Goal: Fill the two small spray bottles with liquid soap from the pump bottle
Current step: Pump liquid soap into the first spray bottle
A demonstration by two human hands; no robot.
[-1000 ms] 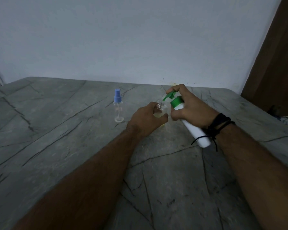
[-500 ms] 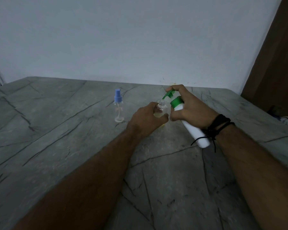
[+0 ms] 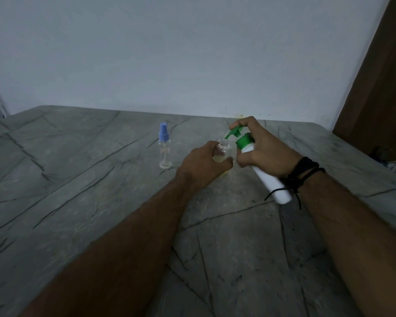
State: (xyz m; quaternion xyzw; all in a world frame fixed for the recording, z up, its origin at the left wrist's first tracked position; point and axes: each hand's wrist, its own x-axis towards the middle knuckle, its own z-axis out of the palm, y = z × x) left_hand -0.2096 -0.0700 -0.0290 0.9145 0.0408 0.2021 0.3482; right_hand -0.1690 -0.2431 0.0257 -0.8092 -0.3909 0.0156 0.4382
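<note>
Head view: left hand [image 3: 202, 167] grips open spray bottle [image 3: 223, 152] upright on bench [image 3: 78, 202], fingers curled round body. Right hand [image 3: 264, 152] holds tilted pump bottle [image 3: 266, 172], fingers wrapped, forefinger on green pump head [image 3: 234, 131], nozzle at bottle neck. Second spray bottle [image 3: 164, 148], blue cap on, stands apart to left. Risk: narrow neck, slight misaim sends soap onto bench or fingers. Fill level hard to read; bottle base hidden behind hand.

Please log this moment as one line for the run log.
left hand grips open spray bottle | right hand holds pump bottle tilted, nozzle over neck
</note>
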